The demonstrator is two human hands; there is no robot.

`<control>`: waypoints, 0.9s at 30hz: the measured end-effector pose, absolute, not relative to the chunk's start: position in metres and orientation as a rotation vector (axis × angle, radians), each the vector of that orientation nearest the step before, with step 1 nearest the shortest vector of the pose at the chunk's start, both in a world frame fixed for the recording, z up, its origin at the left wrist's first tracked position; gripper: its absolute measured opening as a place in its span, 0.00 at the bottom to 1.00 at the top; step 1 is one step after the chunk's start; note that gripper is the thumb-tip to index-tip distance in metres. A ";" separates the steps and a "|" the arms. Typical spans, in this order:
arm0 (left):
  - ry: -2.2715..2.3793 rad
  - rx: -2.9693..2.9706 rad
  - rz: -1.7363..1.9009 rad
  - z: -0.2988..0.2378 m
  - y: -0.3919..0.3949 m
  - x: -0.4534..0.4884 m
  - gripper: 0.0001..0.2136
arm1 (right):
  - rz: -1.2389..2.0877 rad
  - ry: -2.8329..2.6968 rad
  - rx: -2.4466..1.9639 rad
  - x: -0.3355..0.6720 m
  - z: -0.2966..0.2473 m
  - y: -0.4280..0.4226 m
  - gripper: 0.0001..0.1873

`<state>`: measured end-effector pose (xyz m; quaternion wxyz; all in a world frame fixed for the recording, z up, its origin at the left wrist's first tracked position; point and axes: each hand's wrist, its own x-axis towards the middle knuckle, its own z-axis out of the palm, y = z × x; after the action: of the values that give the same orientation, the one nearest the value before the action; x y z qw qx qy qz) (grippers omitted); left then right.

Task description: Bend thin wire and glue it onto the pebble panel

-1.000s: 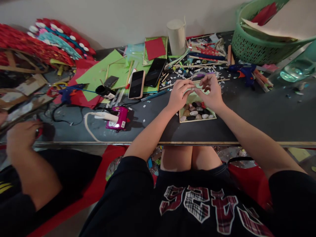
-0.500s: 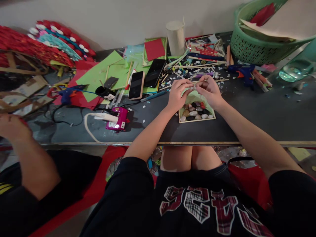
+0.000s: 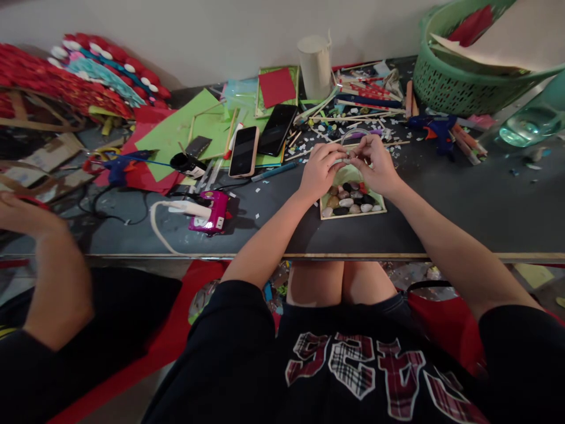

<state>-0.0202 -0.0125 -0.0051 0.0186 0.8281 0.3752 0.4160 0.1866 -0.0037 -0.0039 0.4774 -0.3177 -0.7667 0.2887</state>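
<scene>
My left hand (image 3: 321,168) and my right hand (image 3: 375,165) meet over the far part of a small light-framed tray (image 3: 353,215). Fingers of both are pinched close together, around something small and pale that I cannot make out. Smooth pebbles (image 3: 346,202) in black, white, grey and brown fill the near part of the tray, with a small red piece (image 3: 362,188) among them. A thin pale loop (image 3: 353,134) of wire or cord shows just behind my fingers. The tray's far side is partly hidden by my hands.
Two phones (image 3: 243,152) lie left of my hands, and a magenta power adapter (image 3: 209,213) nearer. Behind stand a white cylinder (image 3: 314,68) and scattered sticks. On the right are a blue glue gun (image 3: 435,129) and a green basket (image 3: 459,88). A co-worker's arm (image 3: 59,265) reaches in at left.
My fingers have shifted slightly at the pinch, with my right fingers curled a little lower. The co-worker's arm at the left has moved up a little. The tray and pebbles look unmoved.
</scene>
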 end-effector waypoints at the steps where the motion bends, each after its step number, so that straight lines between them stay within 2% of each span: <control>1: 1.173 2.565 1.289 -0.005 -0.012 -0.020 0.14 | 0.679 -1.882 -0.771 0.186 -0.003 -0.004 0.15; 22: 1.187 2.640 1.235 -0.002 -0.015 -0.019 0.17 | 0.390 -1.971 -0.976 0.183 0.014 -0.023 0.13; 24: 1.159 2.640 1.248 -0.002 -0.015 -0.020 0.18 | 0.401 -1.926 -0.974 0.184 0.015 -0.024 0.15; 27: 1.137 2.621 1.254 -0.002 -0.015 -0.021 0.18 | 0.416 -1.816 -0.976 0.186 0.018 -0.023 0.24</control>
<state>-0.0209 -0.0151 -0.0020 0.0106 0.8400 0.3644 0.4018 0.1861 -0.0231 0.0179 0.4963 -0.4030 -0.7495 0.1719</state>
